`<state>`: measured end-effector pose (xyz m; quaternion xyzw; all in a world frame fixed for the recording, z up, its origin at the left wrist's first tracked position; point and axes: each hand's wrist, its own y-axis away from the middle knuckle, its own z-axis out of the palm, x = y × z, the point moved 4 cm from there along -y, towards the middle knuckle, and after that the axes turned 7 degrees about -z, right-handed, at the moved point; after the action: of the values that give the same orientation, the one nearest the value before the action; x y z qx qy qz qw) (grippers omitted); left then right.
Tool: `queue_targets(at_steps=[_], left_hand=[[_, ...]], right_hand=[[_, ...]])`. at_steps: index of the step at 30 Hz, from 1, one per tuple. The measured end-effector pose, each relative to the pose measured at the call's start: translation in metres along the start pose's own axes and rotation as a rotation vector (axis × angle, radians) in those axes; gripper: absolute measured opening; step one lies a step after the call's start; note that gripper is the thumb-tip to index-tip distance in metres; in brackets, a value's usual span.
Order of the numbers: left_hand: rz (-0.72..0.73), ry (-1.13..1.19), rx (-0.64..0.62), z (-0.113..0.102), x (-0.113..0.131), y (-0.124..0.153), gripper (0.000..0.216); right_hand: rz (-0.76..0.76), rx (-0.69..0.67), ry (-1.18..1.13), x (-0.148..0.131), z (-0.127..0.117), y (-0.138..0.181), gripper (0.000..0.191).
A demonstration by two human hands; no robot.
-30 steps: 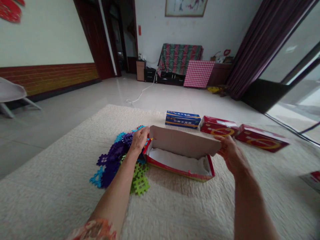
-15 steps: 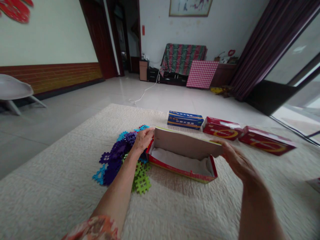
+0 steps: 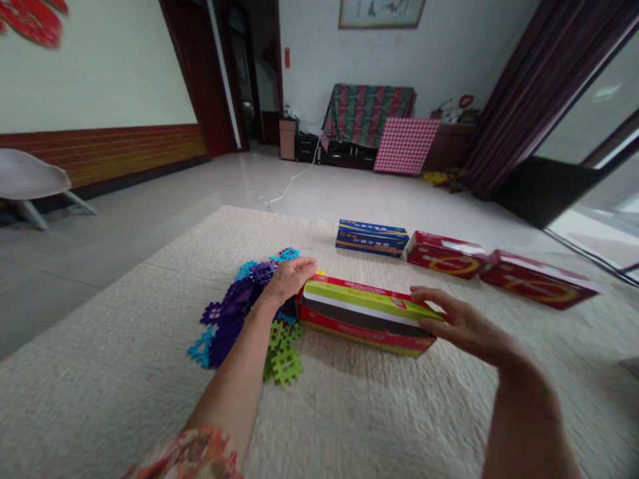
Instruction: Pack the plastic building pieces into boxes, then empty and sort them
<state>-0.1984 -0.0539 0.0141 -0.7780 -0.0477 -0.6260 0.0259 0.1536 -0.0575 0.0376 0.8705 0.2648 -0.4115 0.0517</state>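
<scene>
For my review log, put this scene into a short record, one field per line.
Main item: red-and-green box, lid tilted, gap along its near side
Left grip: left hand at the lid's left end; firmness of hold unclear
Right grip: right hand at the lid's right end, thumb and fingers spread
Left of box: pile of plastic pieces, purple, blue and green, partly hidden by the left forearm
Beyond box: blue box, then two red boxes to its right
Surface: pale textured mat

1 pale chair (image 3: 30, 175) | 1 framed picture (image 3: 382, 12) | dark curtain (image 3: 519, 93)
</scene>
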Motion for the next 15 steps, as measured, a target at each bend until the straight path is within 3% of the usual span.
queue_targets(at_steps=[6, 15], left_hand=[[0.058, -0.026, -0.026, 0.0, -0.006, -0.004, 0.044], [0.101, -0.337, -0.018, 0.005, 0.006, 0.004, 0.04]], right_hand=[[0.017, -0.014, 0.165, 0.0, 0.003, -0.002, 0.05], [-0.021, -0.02, 0.228, -0.002, 0.007, -0.002, 0.038]])
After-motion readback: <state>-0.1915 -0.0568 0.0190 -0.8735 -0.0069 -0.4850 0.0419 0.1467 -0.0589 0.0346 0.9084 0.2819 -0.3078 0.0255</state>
